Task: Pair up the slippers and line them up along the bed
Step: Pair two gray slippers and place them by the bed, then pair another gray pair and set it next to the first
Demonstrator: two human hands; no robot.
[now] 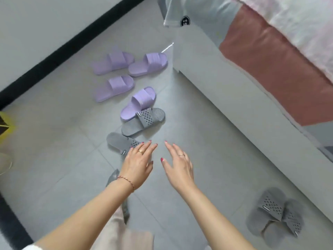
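Note:
Several purple slippers lie scattered on the grey tile floor ahead: two at the far end point(112, 63) point(148, 64), one below them point(113, 88), and one point(138, 103) leaning against a grey perforated slipper point(143, 121). Another grey slipper point(119, 143) lies just under the fingertips of my left hand point(138, 164). My right hand point(177, 166) hovers beside it, over bare floor. Both hands are open with fingers spread, holding nothing. A grey pair point(274, 216) sits overlapped at the lower right near the bed's white base point(225, 98).
The bed with a pink sheet point(270, 56) runs along the right side. A wall with a black skirting point(59, 51) crosses the upper left. A yellow object point(5, 121) sits at the left edge. Another grey slipper point(113, 177) is partly hidden beneath my left forearm.

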